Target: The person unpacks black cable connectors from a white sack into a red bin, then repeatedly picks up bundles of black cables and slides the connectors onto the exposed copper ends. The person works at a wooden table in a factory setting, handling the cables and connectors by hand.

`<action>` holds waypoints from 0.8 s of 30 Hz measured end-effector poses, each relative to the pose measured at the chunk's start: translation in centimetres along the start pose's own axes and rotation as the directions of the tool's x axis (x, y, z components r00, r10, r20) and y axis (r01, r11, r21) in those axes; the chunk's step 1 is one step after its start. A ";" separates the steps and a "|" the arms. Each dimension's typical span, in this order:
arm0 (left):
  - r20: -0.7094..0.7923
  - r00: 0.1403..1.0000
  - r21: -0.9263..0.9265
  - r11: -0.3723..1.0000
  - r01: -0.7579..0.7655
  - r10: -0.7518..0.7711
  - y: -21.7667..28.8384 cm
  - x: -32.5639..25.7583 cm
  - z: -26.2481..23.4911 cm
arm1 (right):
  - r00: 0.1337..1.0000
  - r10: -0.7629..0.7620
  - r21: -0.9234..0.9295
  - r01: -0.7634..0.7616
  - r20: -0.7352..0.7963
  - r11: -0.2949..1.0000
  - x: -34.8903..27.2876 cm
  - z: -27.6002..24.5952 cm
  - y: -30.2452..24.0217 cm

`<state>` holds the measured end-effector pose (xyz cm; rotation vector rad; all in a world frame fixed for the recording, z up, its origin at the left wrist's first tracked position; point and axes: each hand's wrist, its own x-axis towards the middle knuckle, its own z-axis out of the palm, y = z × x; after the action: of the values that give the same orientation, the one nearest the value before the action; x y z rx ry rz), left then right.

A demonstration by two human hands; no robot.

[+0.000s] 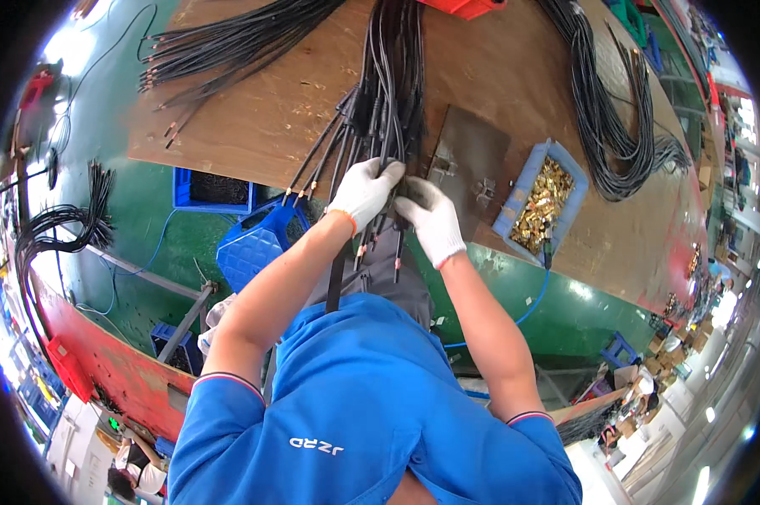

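Basically both gloved hands, left hand [363,190] and right hand [430,215], pinch the black cable bundle [388,93] at the plywood worktop's [254,126] near edge; tray of brass terminals [542,200] just right.

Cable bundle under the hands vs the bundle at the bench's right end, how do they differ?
The middle cable bundle runs straight down the wooden bench; the right cable bundle curves into a loop. The left hand and right hand, both in white gloves, grip the middle cable bundle; nothing touches the right cable bundle. The middle cable bundle's ends hang past the bench edge; the right cable bundle lies on the bench. Both are black.
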<state>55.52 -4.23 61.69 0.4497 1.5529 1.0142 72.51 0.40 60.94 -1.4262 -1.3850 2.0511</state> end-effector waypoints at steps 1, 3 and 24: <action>-0.050 0.998 0.048 0.999 -0.025 0.027 0.4 -0.3 -0.8 | 0.999 -0.043 -0.015 0.042 -0.004 0.999 1.7 0.4 -0.6; -0.164 0.986 -0.041 0.998 -0.052 0.045 -2.4 -0.2 -2.9 | 0.998 -0.041 -0.194 0.030 -0.053 0.981 4.3 2.8 -4.8; -0.126 0.968 -0.292 0.940 0.174 -0.218 -0.4 -4.2 -5.5 | 0.837 -0.525 -0.986 -0.087 -0.151 0.146 27.7 -0.8 -34.4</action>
<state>51.55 -9.56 63.62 0.0164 1.5276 1.1111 50.81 36.72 73.54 -1.6918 -2.6106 0.2003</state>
